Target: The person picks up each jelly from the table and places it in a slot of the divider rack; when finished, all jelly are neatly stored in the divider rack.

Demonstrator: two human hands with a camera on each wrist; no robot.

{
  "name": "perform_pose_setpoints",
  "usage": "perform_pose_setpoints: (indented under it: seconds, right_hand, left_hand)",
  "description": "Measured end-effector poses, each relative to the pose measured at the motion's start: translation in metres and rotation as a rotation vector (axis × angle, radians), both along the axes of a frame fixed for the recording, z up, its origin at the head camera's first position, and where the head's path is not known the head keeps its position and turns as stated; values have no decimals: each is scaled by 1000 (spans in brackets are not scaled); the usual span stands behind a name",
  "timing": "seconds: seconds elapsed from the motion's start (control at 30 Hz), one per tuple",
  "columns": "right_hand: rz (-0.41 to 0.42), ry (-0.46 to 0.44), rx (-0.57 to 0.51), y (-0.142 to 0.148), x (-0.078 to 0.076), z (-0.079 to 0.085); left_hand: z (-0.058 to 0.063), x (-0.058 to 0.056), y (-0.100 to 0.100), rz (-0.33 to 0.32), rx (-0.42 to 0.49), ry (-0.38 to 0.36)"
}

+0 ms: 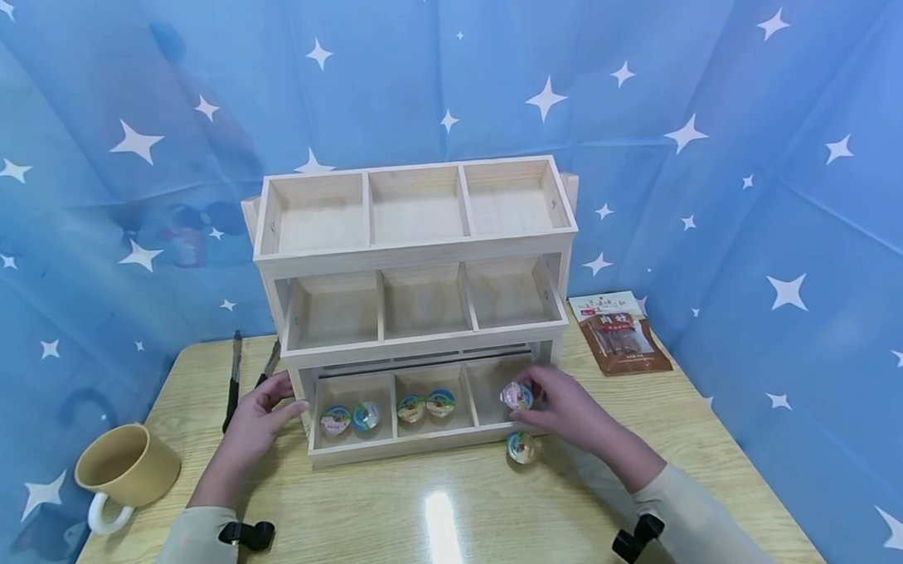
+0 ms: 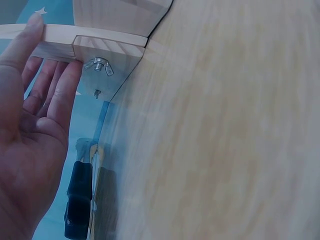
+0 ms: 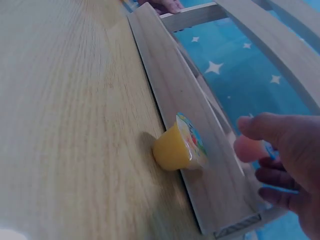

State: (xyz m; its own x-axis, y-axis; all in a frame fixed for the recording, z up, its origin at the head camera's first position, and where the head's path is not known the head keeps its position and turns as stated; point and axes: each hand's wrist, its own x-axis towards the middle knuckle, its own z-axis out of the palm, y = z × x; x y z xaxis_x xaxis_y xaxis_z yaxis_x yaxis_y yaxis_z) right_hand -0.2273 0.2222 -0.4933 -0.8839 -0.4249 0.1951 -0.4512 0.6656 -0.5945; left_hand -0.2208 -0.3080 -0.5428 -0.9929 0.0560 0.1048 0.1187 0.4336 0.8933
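Note:
A wooden three-tier shelf (image 1: 420, 251) stands at the table's back, each tier split into three compartments. My left hand (image 1: 256, 417) holds its lower left side frame, thumb in front and fingers behind in the left wrist view. My right hand (image 1: 568, 404) pinches a pinkish jelly cup (image 1: 513, 395) at the bottom tier's right compartment. A yellow jelly cup (image 3: 171, 150) lies tipped on the table against the tier's front board, just below that hand. Two jelly cups (image 1: 335, 420) sit in the bottom left compartment and two more jelly cups (image 1: 441, 403) in the middle one.
A tan mug (image 1: 133, 467) with a white handle stands at the table's left edge. Black-handled tongs (image 1: 234, 381) lie left of the shelf. A brown snack packet (image 1: 621, 338) lies to the right, near the blue star-patterned curtain (image 1: 754, 180).

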Motion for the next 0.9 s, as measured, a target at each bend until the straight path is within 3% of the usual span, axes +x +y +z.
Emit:
perform_pose_setpoints:
  seconds: [0.57, 0.9]
  right_hand:
    - [71, 84, 150, -35, -30, -19]
    - [51, -19, 127, -44, -36, -22]
  left_hand:
    - [0, 0, 1, 6, -8, -1]
    - [0, 1, 1, 9, -14, 15]
